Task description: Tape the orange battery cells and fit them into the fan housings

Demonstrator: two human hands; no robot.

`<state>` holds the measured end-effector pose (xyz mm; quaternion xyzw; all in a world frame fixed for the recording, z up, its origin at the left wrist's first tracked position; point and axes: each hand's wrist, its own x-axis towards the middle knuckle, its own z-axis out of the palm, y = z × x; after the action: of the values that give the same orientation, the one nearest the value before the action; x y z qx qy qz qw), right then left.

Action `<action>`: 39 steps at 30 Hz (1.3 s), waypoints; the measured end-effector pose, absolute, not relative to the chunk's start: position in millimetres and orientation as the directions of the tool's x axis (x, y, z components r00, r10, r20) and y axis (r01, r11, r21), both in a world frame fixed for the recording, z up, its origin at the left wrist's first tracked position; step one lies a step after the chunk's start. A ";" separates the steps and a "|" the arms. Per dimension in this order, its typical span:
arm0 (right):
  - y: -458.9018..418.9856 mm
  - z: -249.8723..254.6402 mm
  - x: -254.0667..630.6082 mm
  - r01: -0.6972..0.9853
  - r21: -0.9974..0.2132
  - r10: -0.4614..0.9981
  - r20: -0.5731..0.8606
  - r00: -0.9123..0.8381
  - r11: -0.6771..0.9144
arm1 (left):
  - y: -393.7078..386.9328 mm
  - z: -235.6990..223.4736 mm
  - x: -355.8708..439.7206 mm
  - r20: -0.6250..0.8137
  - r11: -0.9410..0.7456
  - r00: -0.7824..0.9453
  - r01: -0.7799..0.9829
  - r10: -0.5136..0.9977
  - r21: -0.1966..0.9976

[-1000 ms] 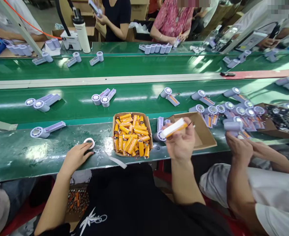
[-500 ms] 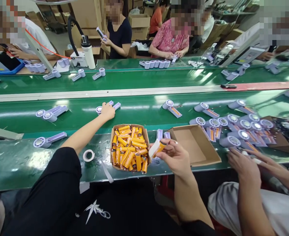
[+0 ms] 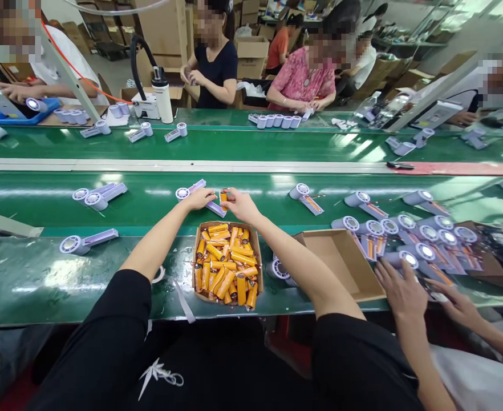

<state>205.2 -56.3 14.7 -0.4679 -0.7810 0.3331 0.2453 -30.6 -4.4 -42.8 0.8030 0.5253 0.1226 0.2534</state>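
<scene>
My right hand (image 3: 242,206) pinches an orange battery (image 3: 223,199) upright above the near conveyor belt, just over the end of an open lavender fan handle (image 3: 216,209). Close by on the left, my left hand (image 3: 200,198) has its fingertips pressed together over that same fan. What they pinch is too small to make out, and the hand hides the fan's head. Behind my left hand lies another lavender fan with a round head (image 3: 182,194). In front of both hands stands a cardboard box (image 3: 195,251) heaped with orange batteries (image 3: 226,262).
An open cardboard tray (image 3: 337,260) stands right of the battery box. Several fans with batteries (image 3: 373,228) crowd the right side, near a co-worker's hands (image 3: 403,291). More fans (image 3: 95,198) lie left. A tape roll (image 3: 159,274) is partly behind my left forearm. People sit across the belt.
My right hand has moved from beside the battery box forward and left to the fan, carrying the battery. My left hand has shifted slightly right. The co-worker's hands at right moved left.
</scene>
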 end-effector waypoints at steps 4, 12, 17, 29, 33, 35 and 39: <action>-46.6 1.9 196.7 0.691 -0.611 0.882 0.025 -0.471 0.387 | -1.7 -48.2 -20.8 -0.071 -0.278 0.378 0.784 0.923 0.554; -48.9 -6.4 198.1 0.824 -0.273 0.826 -0.146 -0.545 0.496 | -1.9 -49.7 -6.3 -0.080 -0.234 0.352 0.758 0.932 0.608; -45.8 -2.9 180.3 0.832 -0.132 0.791 -0.258 -0.554 0.539 | -3.3 -41.7 7.3 -0.058 -0.234 0.347 0.738 0.936 0.633; -38.3 20.7 280.7 0.932 0.019 0.914 -0.207 -0.350 0.361 | -232.7 -17.8 -107.5 0.332 -0.375 0.207 0.710 0.920 0.596; -68.2 34.9 299.9 0.946 -0.083 0.943 -0.095 -0.319 0.312 | -344.5 -31.4 -175.3 0.314 -0.480 0.391 0.826 0.865 0.294; -103.9 48.7 284.6 0.895 -0.276 0.935 0.041 -0.353 0.350 | -367.3 -29.5 -180.0 0.319 -0.482 0.424 0.866 0.848 0.130; -204.3 69.9 224.6 0.599 -0.706 0.835 -0.020 -0.551 0.378 | -370.7 -2.8 -143.1 0.442 -0.525 0.494 0.849 0.748 -0.061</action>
<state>224.6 -204.3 69.9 -0.4413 -0.8119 0.3407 0.1731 -143.1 -370.7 -2.8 0.8535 0.4680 0.1840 -0.1369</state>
